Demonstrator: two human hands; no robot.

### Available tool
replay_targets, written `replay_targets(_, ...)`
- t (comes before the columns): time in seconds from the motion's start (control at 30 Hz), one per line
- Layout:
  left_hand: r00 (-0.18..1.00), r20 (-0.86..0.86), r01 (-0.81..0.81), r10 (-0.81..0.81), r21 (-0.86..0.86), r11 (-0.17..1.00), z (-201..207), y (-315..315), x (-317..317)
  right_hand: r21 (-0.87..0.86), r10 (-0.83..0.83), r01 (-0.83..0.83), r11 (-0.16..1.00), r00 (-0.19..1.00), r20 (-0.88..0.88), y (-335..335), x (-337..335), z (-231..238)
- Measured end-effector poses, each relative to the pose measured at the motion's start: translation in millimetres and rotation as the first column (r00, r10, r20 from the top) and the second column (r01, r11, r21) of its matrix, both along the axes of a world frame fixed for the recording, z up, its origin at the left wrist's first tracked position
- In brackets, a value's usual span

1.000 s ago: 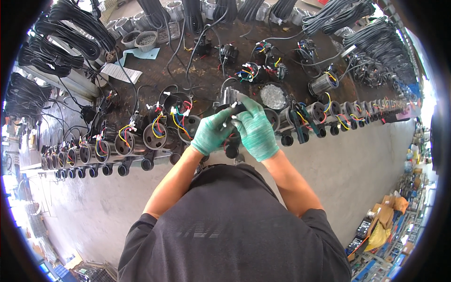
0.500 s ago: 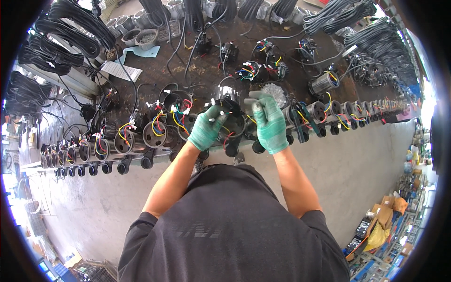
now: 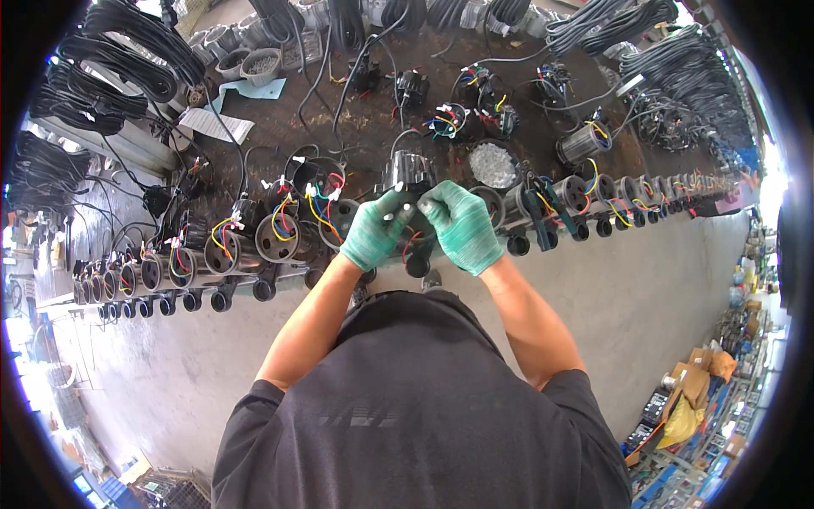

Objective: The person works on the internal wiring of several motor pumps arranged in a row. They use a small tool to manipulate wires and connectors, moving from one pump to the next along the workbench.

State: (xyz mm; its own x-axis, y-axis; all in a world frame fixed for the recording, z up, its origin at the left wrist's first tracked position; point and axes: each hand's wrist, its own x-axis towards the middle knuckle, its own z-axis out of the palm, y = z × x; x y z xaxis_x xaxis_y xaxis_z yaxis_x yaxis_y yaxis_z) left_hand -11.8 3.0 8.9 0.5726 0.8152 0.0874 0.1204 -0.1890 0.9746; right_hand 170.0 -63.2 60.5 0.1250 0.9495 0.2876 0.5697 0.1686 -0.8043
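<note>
Just past the fingertips of both gloved hands, a black motor sits on the counter; left hand and right hand pinch its coloured wires together, steadying them.

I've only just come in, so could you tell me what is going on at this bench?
A person in green gloves stands at a long workbench. The left hand and right hand are together on a black motor, fingers at its coloured wires. A row of similar motors with loose wires lines the bench's front edge on both sides. Coiled black cables lie at the back, and a small tub of screws sits just beyond the right hand.
</note>
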Motion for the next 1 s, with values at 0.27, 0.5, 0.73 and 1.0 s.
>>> replay_targets(0.27,0.989,0.063,-0.138,0.137,0.007,0.990,2.5,0.8,0.4,-0.035,0.266,-0.272,0.962,0.896,0.355,-32.5,-5.3,10.8)
replay_targets(0.5,0.991,0.068,-0.120,0.116,0.060,0.991,4.3,-0.5,1.5,-0.223,0.352,-0.283,0.933,0.850,0.392,-46.8,-12.7,4.1)
replay_targets(0.73,0.989,0.078,-0.130,0.124,0.077,0.988,-0.2,0.6,6.4,-0.101,0.365,-0.359,0.928,0.818,0.446,-48.4,-15.1,-6.0)
replay_targets(1.0,0.996,0.016,-0.090,0.088,0.205,0.975,-1.2,1.9,7.7,-0.222,0.354,-0.280,0.934,0.808,0.471,-31.3,14.8,43.3)
